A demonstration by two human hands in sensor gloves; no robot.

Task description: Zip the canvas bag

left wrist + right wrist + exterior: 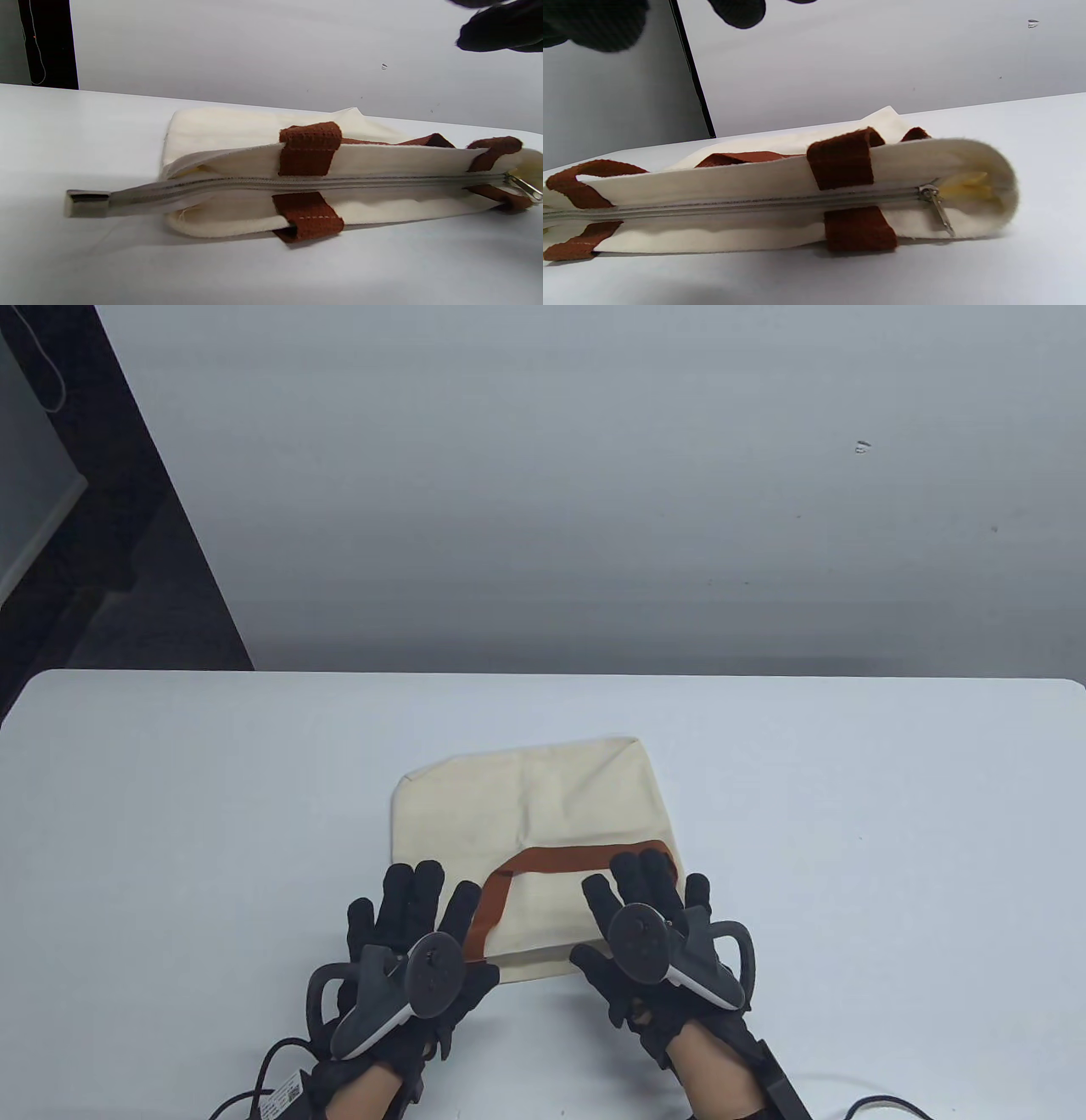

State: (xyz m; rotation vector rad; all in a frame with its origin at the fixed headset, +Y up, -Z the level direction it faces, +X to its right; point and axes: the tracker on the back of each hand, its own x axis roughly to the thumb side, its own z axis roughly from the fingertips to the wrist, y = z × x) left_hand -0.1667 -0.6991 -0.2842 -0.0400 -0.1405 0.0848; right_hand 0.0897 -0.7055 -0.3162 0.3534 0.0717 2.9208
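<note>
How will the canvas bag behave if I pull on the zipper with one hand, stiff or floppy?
Probably floppy: the canvas bag lies flat and creased on the table, so it may slide or bunch. It looks light, seemingly near empty. The zipper pull dangles loose, so pinching it may take care.

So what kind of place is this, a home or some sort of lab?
Most likely a lab or data-recording setup, not a home. A plain white table stands against a bare grey wall, holding only a canvas bag, and the left hand and right hand wear sensor gloves with trackers.

White table [170, 780] against a plain grey wall [543, 475].
</note>
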